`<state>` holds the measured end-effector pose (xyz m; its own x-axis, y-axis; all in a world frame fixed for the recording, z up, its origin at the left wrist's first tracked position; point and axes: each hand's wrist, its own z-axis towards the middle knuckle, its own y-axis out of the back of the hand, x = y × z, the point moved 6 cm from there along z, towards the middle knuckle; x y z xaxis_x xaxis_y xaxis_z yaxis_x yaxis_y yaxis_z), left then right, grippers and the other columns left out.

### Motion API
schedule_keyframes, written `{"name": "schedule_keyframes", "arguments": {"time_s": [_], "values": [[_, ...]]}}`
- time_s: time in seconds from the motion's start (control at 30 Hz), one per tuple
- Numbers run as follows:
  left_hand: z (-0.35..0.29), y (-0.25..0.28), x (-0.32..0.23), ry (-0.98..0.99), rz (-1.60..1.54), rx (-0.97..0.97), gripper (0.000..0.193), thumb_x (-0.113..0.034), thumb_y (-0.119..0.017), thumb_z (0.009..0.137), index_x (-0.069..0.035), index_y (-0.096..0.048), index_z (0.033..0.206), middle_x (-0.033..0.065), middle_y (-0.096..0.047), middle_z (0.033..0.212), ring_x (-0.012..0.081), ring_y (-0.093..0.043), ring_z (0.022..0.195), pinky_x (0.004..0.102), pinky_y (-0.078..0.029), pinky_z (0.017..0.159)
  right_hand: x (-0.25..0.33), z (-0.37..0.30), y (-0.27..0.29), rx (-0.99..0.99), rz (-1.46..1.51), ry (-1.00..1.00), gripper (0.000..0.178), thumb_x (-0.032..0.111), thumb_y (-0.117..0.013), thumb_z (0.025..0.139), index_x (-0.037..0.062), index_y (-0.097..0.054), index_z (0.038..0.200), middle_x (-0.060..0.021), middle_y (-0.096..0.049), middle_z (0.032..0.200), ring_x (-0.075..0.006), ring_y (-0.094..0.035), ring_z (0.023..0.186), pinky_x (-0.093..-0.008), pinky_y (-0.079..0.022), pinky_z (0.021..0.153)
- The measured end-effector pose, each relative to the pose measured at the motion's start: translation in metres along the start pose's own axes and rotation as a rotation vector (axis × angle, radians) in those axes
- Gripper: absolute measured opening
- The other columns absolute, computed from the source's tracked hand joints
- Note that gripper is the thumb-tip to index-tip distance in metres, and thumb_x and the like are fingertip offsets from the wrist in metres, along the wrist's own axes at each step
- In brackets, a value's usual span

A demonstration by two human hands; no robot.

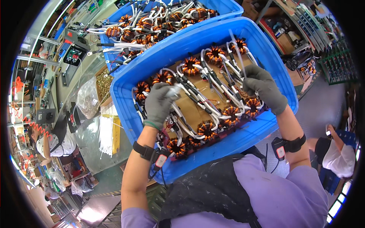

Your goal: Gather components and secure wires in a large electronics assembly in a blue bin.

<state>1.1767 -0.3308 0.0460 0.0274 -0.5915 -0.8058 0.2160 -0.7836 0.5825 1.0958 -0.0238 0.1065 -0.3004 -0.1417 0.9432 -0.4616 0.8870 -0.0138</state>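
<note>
My left hand (159, 104), in a grey glove, is closed over the left part of a blue plastic bin (125, 110). At its fingertips is a small whitish, blurred thing (175, 91) whose kind I cannot make out. On the bin's right side my right hand (265, 89), also gloved, is closed on a thin white cable tie (237, 53) that points up and away. Beneath the hands, ring coils (207, 130) wound with copper-orange wire lie in two rows on brown cardboard (197, 114). White and black cables (205, 100) run between the rows.
Behind stands a second blue bin (228, 8) heaped with similar coils. To the left are a bundle of white cable ties (106, 133), a clear plastic bag (87, 99) and a box of small brass-coloured parts (103, 83). Other people (340, 157) are at both sides.
</note>
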Motion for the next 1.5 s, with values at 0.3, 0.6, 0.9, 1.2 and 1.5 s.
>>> {"name": "schedule_keyframes", "arguments": {"time_s": [0.3, 0.6, 0.9, 1.2, 1.5], "values": [[0.010, 0.010, 0.089, 0.708, -0.869, -0.219, 0.030, -0.035, -0.057, 0.097, -0.007, -0.064, 0.092, 0.0061, -0.068, 0.079, 0.0062, -0.040, 0.045, 0.0227, -0.031, 0.042, -0.015, 0.057, -0.098, 0.453, -0.691, 0.065, 0.026, 0.014, -0.055, 0.085, 0.0058, -0.063, 0.108, -0.0132, -0.068, 0.100, -0.0250, -0.064, 0.091, -0.0357, -0.049, 0.083], [0.004, 0.005, 0.104, 0.889, -1.005, -0.185, 0.036, -0.044, -0.055, 0.097, -0.009, -0.059, 0.094, 0.0095, -0.069, 0.080, 0.0088, -0.038, 0.044, 0.0256, -0.031, 0.042, -0.054, 0.097, -0.135, 0.550, -0.902, -0.109, 0.028, 0.015, -0.051, 0.083, 0.0070, -0.065, 0.106, -0.0142, -0.067, 0.102, -0.0297, -0.063, 0.096, -0.0389, -0.049, 0.086], [0.000, 0.006, 0.098, 0.894, -1.055, -0.161, 0.039, -0.048, -0.052, 0.097, -0.009, -0.058, 0.094, 0.0117, -0.069, 0.087, 0.0083, -0.033, 0.044, 0.0261, -0.031, 0.045, -0.069, 0.102, -0.148, 0.538, -0.844, -0.115, 0.023, 0.014, -0.052, 0.083, 0.0065, -0.066, 0.099, -0.0138, -0.066, 0.096, -0.0280, -0.063, 0.090, -0.0379, -0.048, 0.082], [0.000, 0.005, 0.098, 0.880, -1.081, -0.195, 0.037, -0.044, -0.054, 0.098, -0.008, -0.061, 0.093, 0.0107, -0.069, 0.082, 0.0082, -0.036, 0.043, 0.0258, -0.032, 0.042, -0.078, 0.098, -0.140, 0.513, -0.809, -0.143, 0.023, 0.013, -0.051, 0.083, 0.0068, -0.065, 0.100, -0.0120, -0.066, 0.089, -0.0256, -0.063, 0.081, -0.0363, -0.049, 0.077], [-0.001, 0.005, 0.099, 0.871, -1.082, -0.177, 0.038, -0.045, -0.055, 0.097, -0.008, -0.061, 0.094, 0.0109, -0.069, 0.081, 0.0090, -0.039, 0.045, 0.0256, -0.034, 0.043, -0.071, 0.095, -0.148, 0.497, -0.794, -0.072, 0.023, 0.016, -0.053, 0.084, 0.0071, -0.063, 0.103, -0.0131, -0.066, 0.089, -0.0273, -0.063, 0.081, -0.0381, -0.050, 0.075]]}}
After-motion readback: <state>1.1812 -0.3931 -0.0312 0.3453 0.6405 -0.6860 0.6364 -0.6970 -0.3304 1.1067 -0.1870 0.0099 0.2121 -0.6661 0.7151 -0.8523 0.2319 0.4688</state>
